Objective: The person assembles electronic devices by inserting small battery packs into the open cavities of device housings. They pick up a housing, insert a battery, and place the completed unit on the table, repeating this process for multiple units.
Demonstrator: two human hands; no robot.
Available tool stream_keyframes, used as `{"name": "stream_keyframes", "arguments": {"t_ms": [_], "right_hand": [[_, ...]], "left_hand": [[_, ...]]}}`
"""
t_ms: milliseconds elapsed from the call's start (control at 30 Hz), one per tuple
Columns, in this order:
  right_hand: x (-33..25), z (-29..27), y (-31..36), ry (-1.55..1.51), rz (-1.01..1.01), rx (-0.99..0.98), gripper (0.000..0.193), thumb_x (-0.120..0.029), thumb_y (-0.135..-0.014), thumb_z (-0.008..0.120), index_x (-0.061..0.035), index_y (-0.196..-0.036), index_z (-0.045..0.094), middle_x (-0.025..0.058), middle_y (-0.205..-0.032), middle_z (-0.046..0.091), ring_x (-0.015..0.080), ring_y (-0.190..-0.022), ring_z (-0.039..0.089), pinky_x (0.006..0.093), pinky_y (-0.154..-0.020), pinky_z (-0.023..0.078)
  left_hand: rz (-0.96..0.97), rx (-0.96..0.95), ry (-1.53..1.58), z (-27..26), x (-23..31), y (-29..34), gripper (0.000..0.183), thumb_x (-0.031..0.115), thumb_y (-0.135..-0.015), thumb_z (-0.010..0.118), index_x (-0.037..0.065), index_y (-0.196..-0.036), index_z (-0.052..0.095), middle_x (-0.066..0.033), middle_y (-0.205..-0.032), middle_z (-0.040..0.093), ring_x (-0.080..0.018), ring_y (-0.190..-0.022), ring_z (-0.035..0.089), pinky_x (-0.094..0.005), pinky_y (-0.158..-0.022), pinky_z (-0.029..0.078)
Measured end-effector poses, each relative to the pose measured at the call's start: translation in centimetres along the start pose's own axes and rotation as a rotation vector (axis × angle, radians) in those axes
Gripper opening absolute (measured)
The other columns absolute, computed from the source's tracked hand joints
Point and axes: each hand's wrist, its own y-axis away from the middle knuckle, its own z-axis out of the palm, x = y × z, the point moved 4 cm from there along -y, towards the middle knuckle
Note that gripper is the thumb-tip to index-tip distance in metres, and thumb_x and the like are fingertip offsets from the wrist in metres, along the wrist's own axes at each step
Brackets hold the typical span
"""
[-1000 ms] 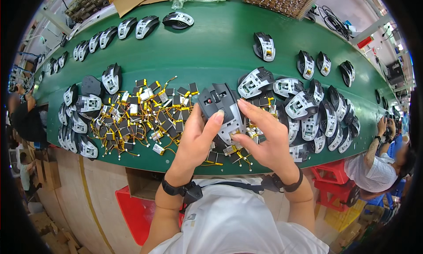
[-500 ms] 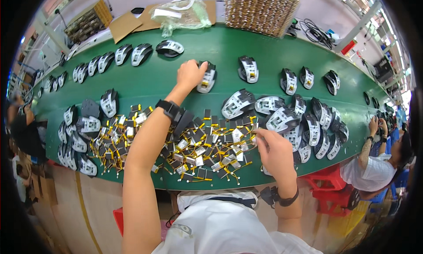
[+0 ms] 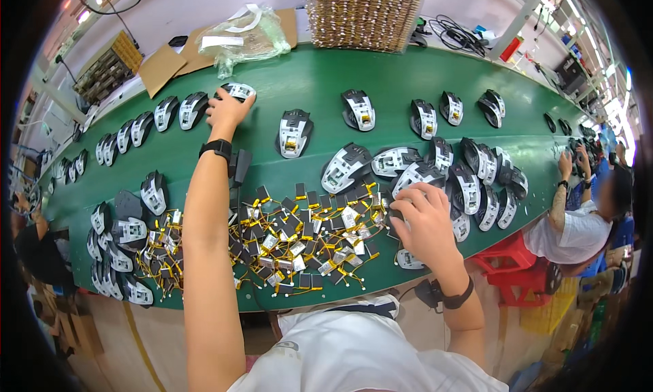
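My left hand (image 3: 230, 111) reaches to the far row and has its fingers and thumb around a grey-and-black computer mouse shell (image 3: 238, 90), which lies tilted on the table and is partly covered by the hand. My right hand (image 3: 427, 223) hovers palm down, fingers bent and apart, between a heap of small battery packs (image 3: 292, 239) and a cluster of mouse shells (image 3: 466, 188). No object shows in it. Straight ahead stands a mouse shell (image 3: 294, 133) with a yellow-taped battery inside. Another shell with a battery (image 3: 358, 110) is to its right.
The green table (image 3: 292, 72) curves across the view. More mouse shells (image 3: 112, 256) are piled at the left. Behind are a plastic bag (image 3: 248, 35), cardboard (image 3: 161, 69) and a stacked block of parts (image 3: 364, 14). A co-worker (image 3: 571, 222) sits at the right near red stools (image 3: 507, 256).
My left hand has moved left from the battery-fitted mouse shell to the tilted one in the far row. My right hand has drawn off the battery heap's edge and bent its fingers more.
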Motion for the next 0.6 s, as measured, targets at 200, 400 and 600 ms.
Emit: {"name": "stream_keyframes", "arguments": {"t_ms": [200, 400, 600], "right_hand": [[-0.7, 1.2, 0.6, 0.024, 0.066, -0.039, 0.029, -0.014, -0.066, 0.078, -0.0059, -0.092, 0.068, 0.0119, -0.124, 0.054, 0.0357, -0.127, 0.042, 0.0498, -0.109, 0.032], [-0.7, 2.3, 0.1, 0.099, -0.007, -0.036, 0.026, -0.005, -0.075, 0.065, -0.0094, -0.1, 0.071, 0.0087, -0.118, 0.058, 0.0356, -0.128, 0.043, 0.0507, -0.111, 0.029], [0.2, 4.0, 0.0, 0.069, -0.101, -0.034, 0.013, -0.006, -0.075, 0.062, -0.0096, -0.085, 0.07, 0.0029, -0.09, 0.064, 0.0263, -0.114, 0.055, 0.0497, -0.11, 0.03]], "left_hand": [[-0.006, -0.023, 0.116, 0.5, 1.7, -0.3, 0.099, 0.07, -0.073, 0.066, 0.012, -0.145, 0.032, -0.0301, -0.142, 0.036, -0.0528, -0.124, 0.042, -0.063, -0.096, 0.036], [0.04, -0.073, 0.068, 0.3, 1.7, -1.8, 0.087, 0.069, -0.069, 0.069, 0.029, -0.143, 0.043, -0.029, -0.138, 0.042, -0.0499, -0.123, 0.045, -0.0584, -0.099, 0.037], [0.499, -0.217, 0.239, 0.0, 1.0, 0.6, 0.077, 0.046, -0.058, 0.085, 0.02, -0.125, 0.06, -0.0214, -0.124, 0.055, -0.0381, -0.118, 0.052, -0.0461, -0.099, 0.044]]}}
